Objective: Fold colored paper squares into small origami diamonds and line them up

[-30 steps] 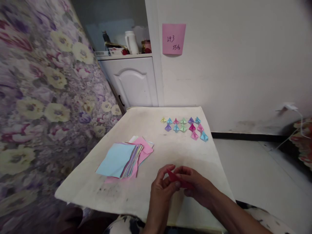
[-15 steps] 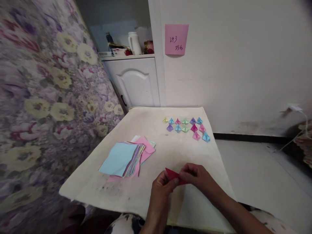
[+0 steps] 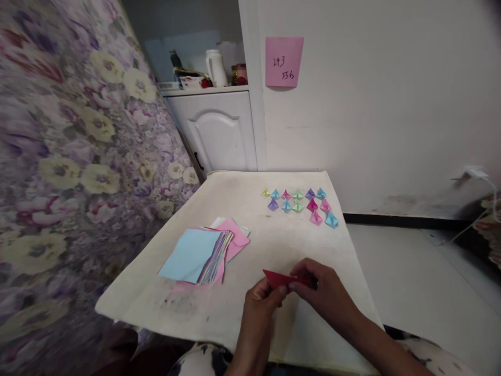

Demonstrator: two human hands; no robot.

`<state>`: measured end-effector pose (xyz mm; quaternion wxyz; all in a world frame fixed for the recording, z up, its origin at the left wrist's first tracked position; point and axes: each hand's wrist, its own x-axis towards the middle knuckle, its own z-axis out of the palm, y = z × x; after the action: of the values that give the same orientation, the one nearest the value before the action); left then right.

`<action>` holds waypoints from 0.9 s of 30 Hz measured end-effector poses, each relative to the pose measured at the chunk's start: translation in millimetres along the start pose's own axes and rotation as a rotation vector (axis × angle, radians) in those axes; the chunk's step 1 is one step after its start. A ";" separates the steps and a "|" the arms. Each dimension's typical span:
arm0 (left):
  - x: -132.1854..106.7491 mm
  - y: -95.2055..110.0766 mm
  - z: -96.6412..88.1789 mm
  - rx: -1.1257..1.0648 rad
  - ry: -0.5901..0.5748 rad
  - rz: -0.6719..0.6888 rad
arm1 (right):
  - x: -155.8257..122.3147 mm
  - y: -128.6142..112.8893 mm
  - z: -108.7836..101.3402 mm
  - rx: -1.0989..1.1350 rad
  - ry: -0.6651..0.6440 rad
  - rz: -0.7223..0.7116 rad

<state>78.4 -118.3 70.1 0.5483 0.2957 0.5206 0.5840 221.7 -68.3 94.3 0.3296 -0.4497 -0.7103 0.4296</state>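
A red sheet of paper (image 3: 277, 279), folded to a pointed shape, is held between both hands just above the near part of the table. My left hand (image 3: 263, 305) pinches its left side, thumb on top. On its right side my right hand (image 3: 319, 284) grips the paper with thumb and curled fingers, which hide that end. Left of the hands lies a stack of square coloured paper (image 3: 191, 255), light blue on top, with loose pink sheets (image 3: 235, 235) beside and under it. Small folded paper pieces (image 3: 297, 206) in several colours stand in rows at the far right of the table.
The table (image 3: 250, 334) has a cream cover with dark specks at its left front. Behind it are a white cabinet (image 3: 219, 130) and a wall bearing a pink note (image 3: 284, 61). A flowered curtain (image 3: 78, 183) borders the left side.
My right hand has shifted slightly right and turned its grip, with the thumb now along the red paper's near edge. More of the paper's upper edge shows.
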 end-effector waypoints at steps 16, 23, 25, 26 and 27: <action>-1.5 -0.9 2.5 -0.199 0.010 0.023 | -6.8 10.2 3.1 -0.232 0.156 -0.532; -0.7 -1.7 1.5 -0.190 0.022 0.024 | -7.4 6.4 4.8 -0.119 0.133 -0.479; -0.4 -2.0 1.1 -0.166 0.028 0.033 | -7.2 3.4 4.5 -0.064 0.116 -0.422; -0.3 -2.2 1.0 -0.151 0.031 0.040 | -6.8 1.8 4.2 -0.034 0.103 -0.387; -0.2 -2.3 0.8 -0.138 0.037 0.047 | -6.3 0.3 3.7 -0.006 0.091 -0.352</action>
<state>79.9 -118.6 68.2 0.5438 0.2586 0.4821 0.6364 221.0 -75.3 91.9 0.4301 -0.3383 -0.7638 0.3423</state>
